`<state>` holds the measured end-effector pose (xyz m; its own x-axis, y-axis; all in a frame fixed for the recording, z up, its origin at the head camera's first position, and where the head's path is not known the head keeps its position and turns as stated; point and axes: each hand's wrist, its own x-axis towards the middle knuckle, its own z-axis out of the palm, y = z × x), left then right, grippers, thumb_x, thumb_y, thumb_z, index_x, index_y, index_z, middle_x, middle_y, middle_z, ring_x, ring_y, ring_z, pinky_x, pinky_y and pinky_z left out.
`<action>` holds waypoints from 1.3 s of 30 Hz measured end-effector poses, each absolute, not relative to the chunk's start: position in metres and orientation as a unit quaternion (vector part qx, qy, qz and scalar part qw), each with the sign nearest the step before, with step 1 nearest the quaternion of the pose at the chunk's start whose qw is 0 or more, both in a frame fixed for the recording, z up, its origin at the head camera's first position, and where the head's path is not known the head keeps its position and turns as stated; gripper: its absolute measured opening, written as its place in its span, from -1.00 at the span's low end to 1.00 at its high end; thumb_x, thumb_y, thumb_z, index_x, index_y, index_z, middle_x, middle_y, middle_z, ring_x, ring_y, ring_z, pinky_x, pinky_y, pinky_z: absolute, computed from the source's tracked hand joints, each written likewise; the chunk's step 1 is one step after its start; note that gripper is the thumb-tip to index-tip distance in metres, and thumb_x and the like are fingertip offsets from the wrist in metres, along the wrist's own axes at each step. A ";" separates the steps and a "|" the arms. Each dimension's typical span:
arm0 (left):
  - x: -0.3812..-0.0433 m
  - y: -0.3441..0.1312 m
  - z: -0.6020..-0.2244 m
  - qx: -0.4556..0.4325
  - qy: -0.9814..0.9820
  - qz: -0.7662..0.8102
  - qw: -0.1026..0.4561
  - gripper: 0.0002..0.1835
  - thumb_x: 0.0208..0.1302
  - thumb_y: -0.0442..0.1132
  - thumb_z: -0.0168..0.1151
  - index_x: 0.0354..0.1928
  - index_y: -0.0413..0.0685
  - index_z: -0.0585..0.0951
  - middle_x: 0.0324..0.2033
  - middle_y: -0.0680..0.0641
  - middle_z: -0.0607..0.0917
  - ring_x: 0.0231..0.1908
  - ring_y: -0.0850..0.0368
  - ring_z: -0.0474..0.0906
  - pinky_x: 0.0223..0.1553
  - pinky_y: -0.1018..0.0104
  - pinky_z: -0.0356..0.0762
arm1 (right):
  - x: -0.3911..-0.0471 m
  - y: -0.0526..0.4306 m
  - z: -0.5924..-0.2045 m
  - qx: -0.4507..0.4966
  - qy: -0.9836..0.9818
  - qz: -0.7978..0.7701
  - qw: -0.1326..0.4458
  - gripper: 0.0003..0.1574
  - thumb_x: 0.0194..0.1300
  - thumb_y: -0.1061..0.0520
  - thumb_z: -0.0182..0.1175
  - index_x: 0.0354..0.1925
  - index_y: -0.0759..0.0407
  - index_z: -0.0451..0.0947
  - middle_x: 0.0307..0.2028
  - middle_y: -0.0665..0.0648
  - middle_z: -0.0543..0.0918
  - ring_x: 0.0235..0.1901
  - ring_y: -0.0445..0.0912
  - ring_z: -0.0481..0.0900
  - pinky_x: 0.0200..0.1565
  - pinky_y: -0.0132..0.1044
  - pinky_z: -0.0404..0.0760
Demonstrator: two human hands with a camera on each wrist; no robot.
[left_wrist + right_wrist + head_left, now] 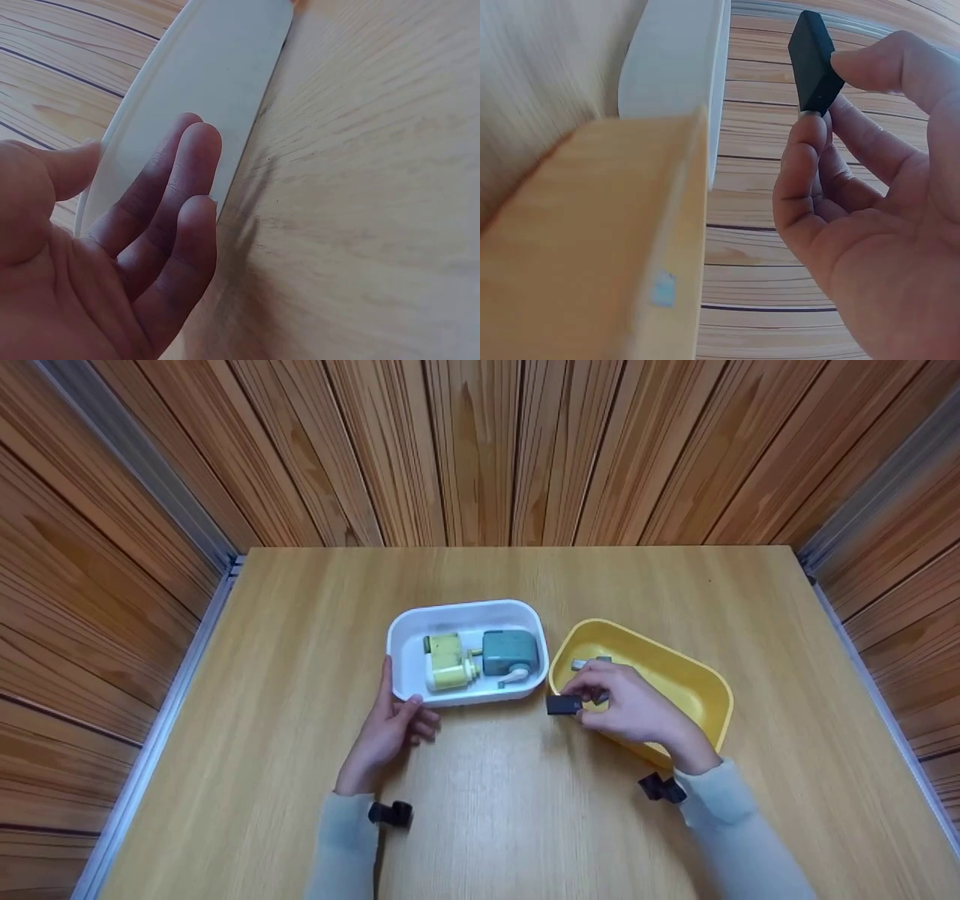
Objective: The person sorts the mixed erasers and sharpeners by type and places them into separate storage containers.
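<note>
My left hand (386, 735) touches the near left corner of a white bin (401, 645), its index finger along the side and thumb at the front rim. The other fingers are loosely bent outside the wall (202, 67). Inside the bin lie a yellow-green piece (448, 660) with a rounded lower part and a teal boxy piece (508, 651) with a white arm-like part. In my right hand (630, 709), a small black rectangular block (814, 64) is pinched between thumb and fingertips. That hand hovers over the near left edge of a yellow bin (694, 679).
A small grey-and-white item (577, 664) lies in the yellow bin, partly behind the right hand. Both bins stand close together on the wooden table (480, 825). Wood-plank walls (480, 450) rise at the back and both sides.
</note>
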<state>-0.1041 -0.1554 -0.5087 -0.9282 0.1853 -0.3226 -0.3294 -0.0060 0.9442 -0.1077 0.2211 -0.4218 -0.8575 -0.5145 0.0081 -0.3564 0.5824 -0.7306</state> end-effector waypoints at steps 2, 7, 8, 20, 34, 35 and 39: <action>-0.104 -0.156 -0.508 -0.052 0.682 0.707 0.182 -0.18 0.55 -0.06 0.01 0.47 0.84 -0.26 -0.17 -0.27 0.72 -0.21 -0.24 0.68 -0.25 0.13 0.61 | -0.110 0.224 -0.420 -0.255 0.882 -0.385 0.096 -0.63 0.11 0.25 0.36 -0.09 -0.06 0.70 -0.20 -0.10 0.60 -0.20 -0.11 0.49 -0.13 -0.10 0.53; -0.104 -0.155 -0.509 -0.057 0.680 0.708 0.183 -0.18 0.54 -0.05 0.02 0.47 0.85 -0.26 -0.17 -0.27 0.72 -0.21 -0.23 0.68 -0.26 0.14 0.60 | -0.115 0.232 -0.413 -0.257 0.882 -0.384 0.092 -0.63 0.11 0.27 0.33 -0.08 -0.02 0.69 -0.20 -0.09 0.60 -0.24 -0.10 0.50 -0.30 -0.23 0.54; -0.104 -0.155 -0.509 -0.057 0.681 0.708 0.181 -0.17 0.54 -0.06 0.03 0.47 0.84 -0.26 -0.18 -0.26 0.72 -0.22 -0.23 0.68 -0.26 0.14 0.60 | -0.116 0.234 -0.412 -0.258 0.883 -0.382 0.089 -0.63 0.10 0.27 0.33 -0.09 0.00 0.69 -0.21 -0.08 0.60 -0.25 -0.10 0.50 -0.31 -0.24 0.54; -0.106 -0.154 -0.509 -0.069 0.680 0.707 0.179 -0.17 0.55 -0.11 0.01 0.47 0.84 -0.25 -0.19 -0.28 0.72 -0.23 -0.23 0.69 -0.26 0.16 0.59 | -0.129 0.250 -0.403 -0.234 0.897 -0.364 0.091 -0.64 0.13 0.25 0.36 -0.06 0.06 0.69 -0.17 -0.03 0.63 -0.20 0.00 0.54 -0.21 -0.18 0.51; -0.105 -0.154 -0.510 -0.066 0.682 0.705 0.183 -0.19 0.55 -0.07 0.00 0.46 0.87 -0.25 -0.17 -0.27 0.71 -0.21 -0.24 0.68 -0.25 0.15 0.59 | -0.145 0.267 -0.412 -0.206 0.903 -0.369 0.082 -0.62 0.12 0.15 0.47 -0.06 0.13 0.69 -0.20 0.04 0.62 -0.21 -0.05 0.53 -0.17 -0.23 0.51; -0.105 -0.154 -0.509 -0.064 0.682 0.706 0.183 -0.19 0.56 -0.07 0.00 0.46 0.86 -0.25 -0.17 -0.27 0.71 -0.21 -0.24 0.68 -0.25 0.15 0.60 | -0.146 0.268 -0.412 -0.205 0.903 -0.369 0.082 -0.63 0.12 0.19 0.46 -0.06 0.14 0.68 -0.20 0.04 0.62 -0.21 -0.05 0.53 -0.17 -0.24 0.51; -0.105 -0.155 -0.510 -0.055 0.685 0.704 0.179 -0.19 0.57 -0.10 -0.02 0.48 0.81 -0.27 -0.18 -0.26 0.72 -0.22 -0.23 0.69 -0.27 0.15 0.60 | -0.150 0.271 -0.415 -0.201 0.905 -0.367 0.079 -0.62 0.10 0.30 0.39 -0.06 0.18 0.68 -0.19 0.07 0.62 -0.20 -0.01 0.54 -0.15 -0.28 0.51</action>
